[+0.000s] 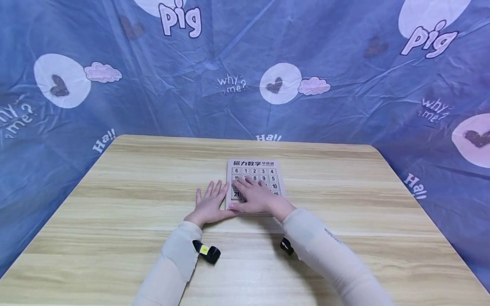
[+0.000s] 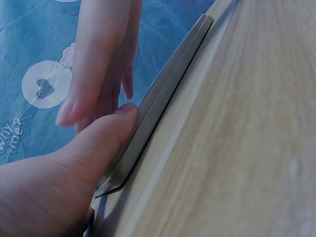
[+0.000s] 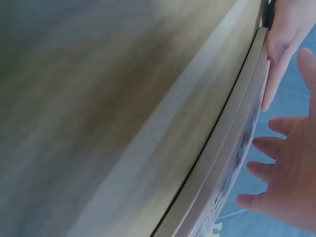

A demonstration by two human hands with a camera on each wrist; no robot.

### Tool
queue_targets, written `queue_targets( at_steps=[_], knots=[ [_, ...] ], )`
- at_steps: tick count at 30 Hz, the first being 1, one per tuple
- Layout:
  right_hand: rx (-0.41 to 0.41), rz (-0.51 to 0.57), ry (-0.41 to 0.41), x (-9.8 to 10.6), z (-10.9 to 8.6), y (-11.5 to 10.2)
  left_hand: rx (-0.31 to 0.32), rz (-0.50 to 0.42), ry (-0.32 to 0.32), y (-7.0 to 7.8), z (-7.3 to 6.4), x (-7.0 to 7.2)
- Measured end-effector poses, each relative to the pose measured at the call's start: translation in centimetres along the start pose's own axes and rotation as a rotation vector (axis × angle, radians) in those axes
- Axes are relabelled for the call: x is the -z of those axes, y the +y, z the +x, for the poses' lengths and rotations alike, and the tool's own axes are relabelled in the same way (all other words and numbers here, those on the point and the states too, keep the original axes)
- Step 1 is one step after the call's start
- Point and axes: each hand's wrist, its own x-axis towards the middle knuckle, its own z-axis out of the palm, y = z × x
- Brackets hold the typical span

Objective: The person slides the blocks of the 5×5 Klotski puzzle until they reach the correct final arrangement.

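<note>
A pale sliding number puzzle (image 1: 263, 171) lies flat on the table in the head view, with black numbered tiles in rows and a printed title along its far edge. My left hand (image 1: 209, 208) is at its left side, fingers spread and straight. The left thumb (image 2: 116, 123) touches the near edge of the puzzle in the left wrist view. Over the tiles is my right hand (image 1: 256, 197), palm down, hiding several of the middle and lower ones. In the right wrist view the right fingers (image 3: 269, 145) are apart from one another, fingertips close over the face.
The light wood-grain table (image 1: 153, 182) spreads out on all sides of the puzzle. Behind it hangs a blue printed cloth (image 1: 214, 110), which also runs along both sides. Black wrist straps (image 1: 209, 253) are on the pale sleeves.
</note>
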Motion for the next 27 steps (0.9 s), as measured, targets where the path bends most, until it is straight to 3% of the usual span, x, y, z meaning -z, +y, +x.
queue_targets(
  at_steps=[15,27],
  knots=[
    [-0.148,-0.032,-0.044,0.1,3.1,0.3,0.006,-0.014,-0.023,0.1,0.2,0.0],
    [-0.102,-0.033,-0.018,-0.3,2.2,0.1,0.016,-0.014,-0.028,0.0,0.1,0.0]
  ],
)
